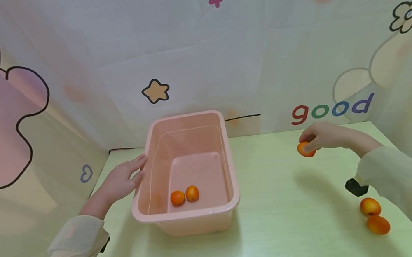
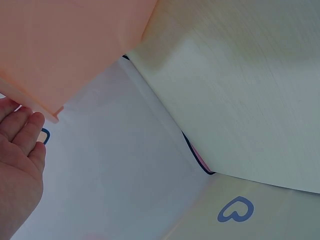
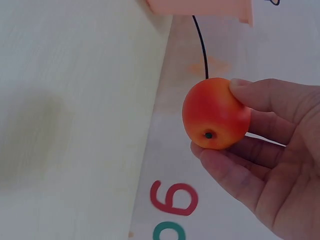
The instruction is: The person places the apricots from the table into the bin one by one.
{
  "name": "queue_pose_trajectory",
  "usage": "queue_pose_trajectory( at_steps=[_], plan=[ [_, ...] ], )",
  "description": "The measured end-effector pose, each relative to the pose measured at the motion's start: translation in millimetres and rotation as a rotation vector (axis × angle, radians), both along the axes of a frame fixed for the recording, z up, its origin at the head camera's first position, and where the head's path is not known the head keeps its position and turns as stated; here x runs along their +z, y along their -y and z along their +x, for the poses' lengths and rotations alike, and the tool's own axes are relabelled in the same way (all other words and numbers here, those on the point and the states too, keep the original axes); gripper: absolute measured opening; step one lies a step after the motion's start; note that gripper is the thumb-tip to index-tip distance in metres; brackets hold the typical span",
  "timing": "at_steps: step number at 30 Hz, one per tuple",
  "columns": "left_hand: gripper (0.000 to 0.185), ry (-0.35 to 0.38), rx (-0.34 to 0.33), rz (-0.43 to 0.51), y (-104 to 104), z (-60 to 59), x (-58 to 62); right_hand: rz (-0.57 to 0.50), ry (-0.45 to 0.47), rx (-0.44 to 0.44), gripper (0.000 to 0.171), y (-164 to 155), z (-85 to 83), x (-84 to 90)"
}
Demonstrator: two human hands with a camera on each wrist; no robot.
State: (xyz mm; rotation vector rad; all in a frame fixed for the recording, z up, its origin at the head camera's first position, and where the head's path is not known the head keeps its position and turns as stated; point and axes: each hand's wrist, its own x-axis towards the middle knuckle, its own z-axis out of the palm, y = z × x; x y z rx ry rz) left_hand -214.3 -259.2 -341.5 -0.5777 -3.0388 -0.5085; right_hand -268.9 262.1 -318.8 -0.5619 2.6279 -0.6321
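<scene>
My right hand (image 1: 326,135) is raised above the right side of the pale green tabletop (image 1: 282,220), fingers and thumb curled round a small orange-red fruit (image 1: 306,149); the right wrist view shows the fruit (image 3: 215,113) pinched at the fingertips (image 3: 250,95), its dark stem dimple facing the camera. My left hand (image 1: 123,180) lies relaxed with straight fingers against the left wall of the pink tub (image 1: 148,150), holding nothing. The tub stands mid-tabletop, well apart from the held fruit. Inside it, near the front wall, two fruits in the tub (image 1: 184,195) sit touching. Two more loose fruits (image 1: 373,215) rest on the tabletop under my right sleeve (image 1: 401,184).
</scene>
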Motion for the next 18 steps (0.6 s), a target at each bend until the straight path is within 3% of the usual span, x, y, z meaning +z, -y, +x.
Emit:
queue_pose_trajectory(
  at_steps=[11, 18],
  plan=[
    [0.050, 0.050, 0.031, 0.017, -2, -0.9, 0.7, 0.043, -0.087, 0.044, 0.024, 32, -9.3, 20.9],
    [0.049, 0.040, 0.019, 0.016, -1, -0.4, 0.4, 0.035, -0.106, 0.092, 0.021, 56, -16.2, 36.5]
  ],
)
